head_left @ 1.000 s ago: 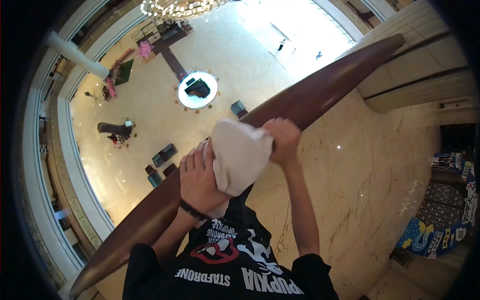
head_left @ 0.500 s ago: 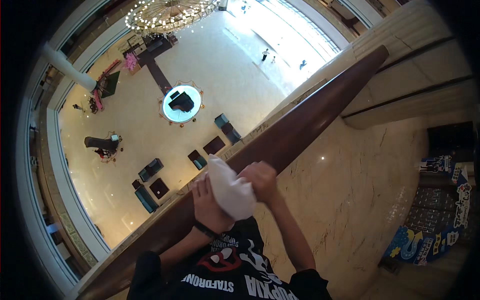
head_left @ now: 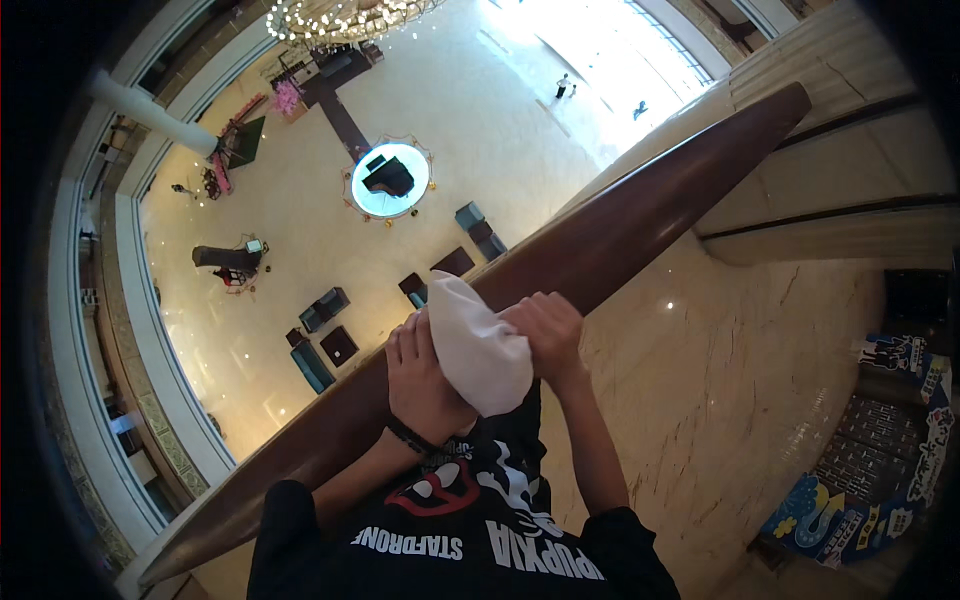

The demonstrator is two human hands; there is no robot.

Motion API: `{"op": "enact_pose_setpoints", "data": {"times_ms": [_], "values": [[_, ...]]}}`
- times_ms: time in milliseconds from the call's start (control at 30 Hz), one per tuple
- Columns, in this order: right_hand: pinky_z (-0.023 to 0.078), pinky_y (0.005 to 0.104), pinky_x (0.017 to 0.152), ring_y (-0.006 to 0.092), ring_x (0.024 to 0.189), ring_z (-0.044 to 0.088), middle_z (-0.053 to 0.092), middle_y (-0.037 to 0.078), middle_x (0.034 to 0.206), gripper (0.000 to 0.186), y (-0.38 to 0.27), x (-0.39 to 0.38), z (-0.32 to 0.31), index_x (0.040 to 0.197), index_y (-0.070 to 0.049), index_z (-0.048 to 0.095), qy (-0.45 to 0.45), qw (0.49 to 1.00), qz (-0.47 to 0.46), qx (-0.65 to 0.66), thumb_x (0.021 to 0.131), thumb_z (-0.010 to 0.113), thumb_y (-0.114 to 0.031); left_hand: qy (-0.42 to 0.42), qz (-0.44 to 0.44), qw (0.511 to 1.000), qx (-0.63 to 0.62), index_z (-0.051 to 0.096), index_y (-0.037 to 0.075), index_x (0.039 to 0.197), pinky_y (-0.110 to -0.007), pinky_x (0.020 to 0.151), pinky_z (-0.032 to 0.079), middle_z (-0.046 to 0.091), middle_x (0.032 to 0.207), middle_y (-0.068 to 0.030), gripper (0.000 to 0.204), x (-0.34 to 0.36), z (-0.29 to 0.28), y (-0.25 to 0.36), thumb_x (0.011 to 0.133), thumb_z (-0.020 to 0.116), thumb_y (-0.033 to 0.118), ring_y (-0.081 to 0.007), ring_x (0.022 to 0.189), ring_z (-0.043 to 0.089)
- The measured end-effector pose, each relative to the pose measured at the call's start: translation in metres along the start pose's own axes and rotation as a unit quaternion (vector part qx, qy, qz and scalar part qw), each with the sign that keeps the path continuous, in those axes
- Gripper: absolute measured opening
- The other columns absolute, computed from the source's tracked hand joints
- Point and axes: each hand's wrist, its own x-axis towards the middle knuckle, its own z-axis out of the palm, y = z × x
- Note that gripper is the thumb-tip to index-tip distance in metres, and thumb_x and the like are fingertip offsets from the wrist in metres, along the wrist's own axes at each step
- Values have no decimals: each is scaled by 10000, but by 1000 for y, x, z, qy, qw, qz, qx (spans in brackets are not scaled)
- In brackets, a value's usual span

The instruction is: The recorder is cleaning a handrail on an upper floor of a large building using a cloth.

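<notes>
In front of my body, over a broad dark-brown wooden handrail [head_left: 640, 215], I hold a soft white cloth-like bundle [head_left: 478, 348]. It is puffy and creased, with a pointed upper end; its exact kind and whatever may be inside cannot be made out. My left hand [head_left: 422, 378] supports it from the left, the palm partly hidden and the fingers bent along its side. On its right edge, my right hand [head_left: 548, 332] is closed in a fist-like pinch, knuckles up. A dark band circles my left wrist.
Beyond the handrail lies a hall far below, with a piano [head_left: 390, 178] on a round lit platform, sofas [head_left: 312, 368], and a chandelier [head_left: 350, 20]. On my side are a pale marble floor [head_left: 690, 400], a stone column [head_left: 830, 180] and a blue display board [head_left: 825, 510].
The scenery has shifted right and slightly up in the view. The white bundle and my right hand sit a little further right and higher; both hands keep their hold.
</notes>
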Motion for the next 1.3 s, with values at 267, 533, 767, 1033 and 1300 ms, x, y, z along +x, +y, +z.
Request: {"op": "enact_pose_setpoints", "data": {"times_ms": [267, 533, 767, 1033, 1300], "values": [[392, 399, 558, 263, 618, 563, 572, 68, 700, 197, 199, 9, -97, 772, -96, 599, 108, 991, 29, -73, 739, 710, -256, 38, 12, 999, 17, 377, -71, 1466, -522, 1124, 317, 476, 1410, -219, 1159, 116, 52, 111, 580, 848, 510, -388, 1325, 436], [388, 391, 548, 263, 608, 559, 566, 65, 688, 207, 306, 19, -147, 760, -88, 590, 46, 999, -6, -23, 708, 714, -246, 39, 14, 998, 50, 385, -62, 1464, -525, 1129, 310, 475, 1427, -220, 1116, 231, 110, 209, 617, 838, 505, -397, 1321, 443], [433, 377, 568, 258, 635, 588, 589, 66, 698, 191, 437, 55, -232, 764, -89, 594, 70, 994, 49, -63, 705, 719, -220, 32, 5, 999, 21, 388, -73, 1459, -553, 1128, 304, 457, 1444, -243, 1084, 329, 140, 294, 637, 828, 479, -413, 1328, 435], [452, 398, 593, 272, 660, 609, 610, 74, 726, 144, 562, 57, -291, 803, -95, 644, 84, 996, 22, -34, 728, 693, -209, 44, 20, 999, 12, 457, -97, 1391, -545, 1132, 307, 465, 1413, -258, 1026, 443, 194, 387, 620, 825, 471, -420, 1324, 427], [429, 395, 570, 270, 644, 602, 611, 72, 726, 129, 677, 75, -349, 773, -95, 627, 100, 994, 43, -29, 748, 686, -207, -9, 49, 999, -4, 487, -105, 1369, -554, 1129, 298, 436, 1439, -269, 998, 566, 238, 481, 631, 843, 465, -430, 1342, 403]]}}
